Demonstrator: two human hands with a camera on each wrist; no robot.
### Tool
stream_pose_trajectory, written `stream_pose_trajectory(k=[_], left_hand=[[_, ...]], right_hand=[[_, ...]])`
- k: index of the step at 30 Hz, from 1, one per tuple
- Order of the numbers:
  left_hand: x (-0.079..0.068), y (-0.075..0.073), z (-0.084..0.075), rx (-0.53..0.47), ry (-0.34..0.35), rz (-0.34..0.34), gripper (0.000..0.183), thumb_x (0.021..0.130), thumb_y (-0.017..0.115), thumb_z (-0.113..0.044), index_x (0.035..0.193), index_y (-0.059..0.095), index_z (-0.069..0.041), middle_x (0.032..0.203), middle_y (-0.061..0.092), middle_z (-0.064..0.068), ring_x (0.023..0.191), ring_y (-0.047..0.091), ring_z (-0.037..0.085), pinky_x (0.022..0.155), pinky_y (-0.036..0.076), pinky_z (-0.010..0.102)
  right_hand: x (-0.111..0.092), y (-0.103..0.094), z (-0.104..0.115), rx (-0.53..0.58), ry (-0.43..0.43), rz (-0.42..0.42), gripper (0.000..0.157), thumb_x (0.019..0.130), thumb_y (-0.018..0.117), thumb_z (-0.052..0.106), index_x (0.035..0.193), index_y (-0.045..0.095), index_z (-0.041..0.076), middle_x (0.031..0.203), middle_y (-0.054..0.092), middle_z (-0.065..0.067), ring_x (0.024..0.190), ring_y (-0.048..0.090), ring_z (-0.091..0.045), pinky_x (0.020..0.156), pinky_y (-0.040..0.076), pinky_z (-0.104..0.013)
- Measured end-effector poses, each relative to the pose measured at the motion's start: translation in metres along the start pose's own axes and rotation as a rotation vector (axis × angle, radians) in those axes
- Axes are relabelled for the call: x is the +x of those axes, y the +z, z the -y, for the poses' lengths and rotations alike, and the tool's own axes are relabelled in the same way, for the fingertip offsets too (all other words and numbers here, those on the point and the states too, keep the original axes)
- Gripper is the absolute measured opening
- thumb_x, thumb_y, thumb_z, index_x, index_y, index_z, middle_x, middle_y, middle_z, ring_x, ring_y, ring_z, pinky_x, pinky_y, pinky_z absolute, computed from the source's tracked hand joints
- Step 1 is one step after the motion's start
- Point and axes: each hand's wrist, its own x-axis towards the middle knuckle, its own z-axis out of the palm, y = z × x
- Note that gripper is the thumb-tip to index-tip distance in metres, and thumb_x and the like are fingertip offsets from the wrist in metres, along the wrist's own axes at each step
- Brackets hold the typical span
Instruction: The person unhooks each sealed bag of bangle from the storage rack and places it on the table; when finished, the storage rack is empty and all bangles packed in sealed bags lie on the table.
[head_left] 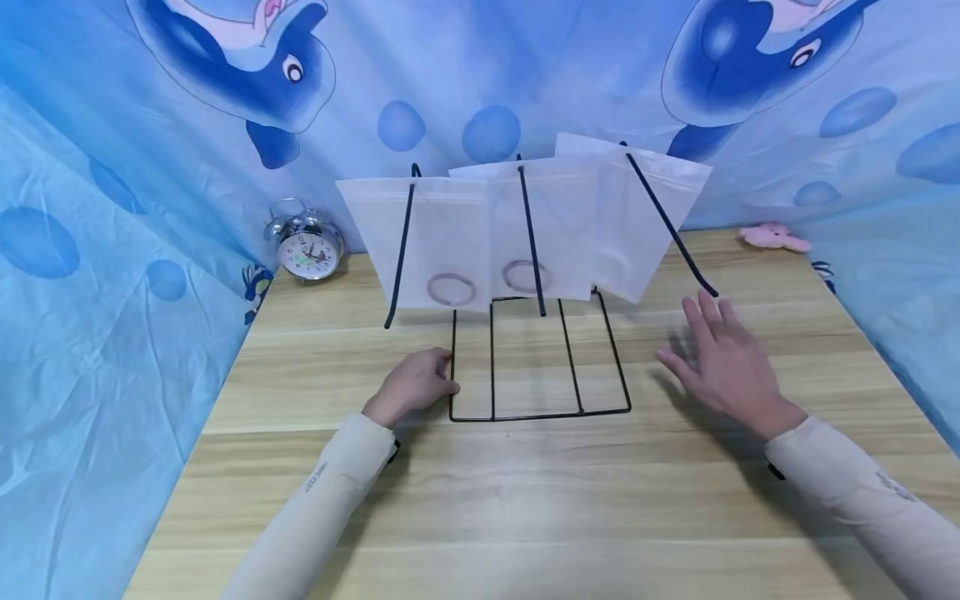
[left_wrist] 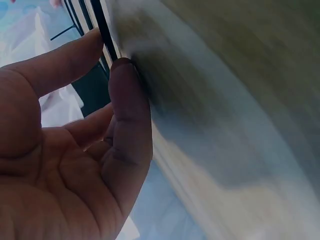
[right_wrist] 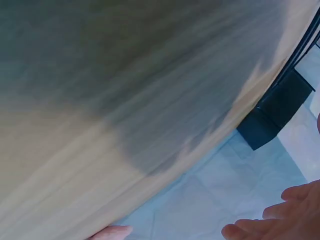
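Observation:
A black wire rack (head_left: 492, 358) stands on the wooden table, its base lying toward me. Three frosted white zip bags hang on its slanting prongs: a left bag (head_left: 450, 233), a middle bag (head_left: 562, 217) and a right bag (head_left: 633, 233). Round ring shapes show on the left and middle bags. My left hand (head_left: 412, 385) pinches the left side wire of the base between thumb and fingers. In the left wrist view, the fingertips (left_wrist: 122, 70) meet at the black wire. To the right of the rack, my right hand (head_left: 731, 362) is spread over the table, holding nothing.
A silver twin-bell alarm clock (head_left: 309, 248) stands at the back left of the table. At the back right lies a small pink soft item (head_left: 775, 237). A blue curtain (head_left: 450, 75) with dolphin prints hangs right behind the rack and along both sides.

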Motion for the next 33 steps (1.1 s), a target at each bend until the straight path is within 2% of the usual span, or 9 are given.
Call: stream_pose_trajectory(k=[3,9,13,18,21,23,25,29,33], left_hand=[[0.005,0.002,-0.003,-0.046,-0.018,0.007,0.061,0.084,0.077,-0.012,0.137,0.052,0.007,0.090,0.062,0.002,0.080,0.056,0.018,0.077,0.048,0.035],[0.010,0.000,-0.004,-0.124,-0.035,-0.002,0.062,0.080,0.077,-0.003,0.134,0.050,0.010,0.091,0.061,0.005,0.082,0.057,0.020,0.083,0.048,0.038],[0.011,-0.003,-0.005,-0.165,-0.060,-0.026,0.063,0.077,0.079,-0.003,0.134,0.053,0.007,0.098,0.060,0.005,0.090,0.058,0.021,0.089,0.047,0.038],[0.012,-0.003,-0.006,-0.234,-0.089,-0.018,0.068,0.076,0.081,-0.001,0.137,0.052,0.005,0.105,0.060,0.007,0.094,0.059,0.020,0.093,0.047,0.039],[0.012,-0.001,-0.006,-0.271,-0.088,-0.007,0.072,0.076,0.081,0.002,0.141,0.049,0.004,0.107,0.059,0.008,0.094,0.058,0.020,0.091,0.047,0.038],[0.011,0.000,-0.006,-0.286,-0.084,0.004,0.075,0.075,0.081,0.004,0.142,0.047,0.004,0.107,0.058,0.008,0.093,0.057,0.020,0.089,0.048,0.038],[0.010,0.002,-0.005,-0.292,-0.081,0.016,0.077,0.074,0.082,0.005,0.142,0.047,0.004,0.106,0.057,0.008,0.092,0.056,0.019,0.088,0.047,0.037],[0.008,0.006,-0.003,-0.298,-0.084,0.021,0.077,0.072,0.082,0.006,0.141,0.047,0.004,0.103,0.056,0.007,0.090,0.055,0.019,0.087,0.047,0.036],[0.006,0.008,-0.002,-0.323,-0.081,0.014,0.078,0.071,0.081,0.008,0.141,0.046,0.006,0.103,0.055,0.008,0.090,0.054,0.020,0.086,0.047,0.036]], right_hand=[[0.002,-0.002,0.002,0.027,0.009,0.020,0.086,0.100,0.055,0.050,0.154,0.024,-0.010,0.155,0.022,-0.035,0.139,0.023,-0.058,0.105,0.031,-0.066],[0.016,-0.008,0.006,0.167,0.008,0.050,0.085,0.101,0.058,0.043,0.156,0.018,-0.007,0.159,0.014,-0.033,0.144,0.015,-0.052,0.108,0.026,-0.066],[0.032,-0.022,0.010,0.287,0.024,0.018,0.082,0.102,0.058,0.038,0.159,0.014,0.000,0.161,0.016,-0.028,0.142,0.023,-0.051,0.106,0.028,-0.068],[0.049,-0.050,0.015,0.473,0.112,-0.093,0.079,0.101,0.061,0.035,0.162,0.015,0.016,0.158,0.028,-0.025,0.134,0.036,-0.055,0.101,0.032,-0.070],[0.056,-0.065,0.018,0.590,0.125,-0.160,0.077,0.101,0.061,0.031,0.162,0.016,0.018,0.160,0.028,-0.020,0.137,0.037,-0.050,0.104,0.032,-0.066],[0.061,-0.073,0.021,0.628,0.124,-0.203,0.075,0.101,0.061,0.030,0.162,0.018,0.020,0.161,0.029,-0.014,0.136,0.040,-0.046,0.106,0.036,-0.061],[0.065,-0.079,0.025,0.664,0.107,-0.263,0.073,0.101,0.062,0.025,0.161,0.021,0.021,0.160,0.031,-0.009,0.136,0.044,-0.039,0.107,0.040,-0.050],[0.076,-0.088,0.033,0.727,0.083,-0.384,0.071,0.099,0.065,0.016,0.159,0.028,0.025,0.156,0.040,-0.007,0.128,0.054,-0.028,0.102,0.046,-0.034],[0.088,-0.094,0.039,0.772,0.087,-0.450,0.068,0.099,0.065,0.015,0.158,0.032,0.024,0.152,0.046,-0.007,0.124,0.056,-0.020,0.101,0.046,-0.030]])
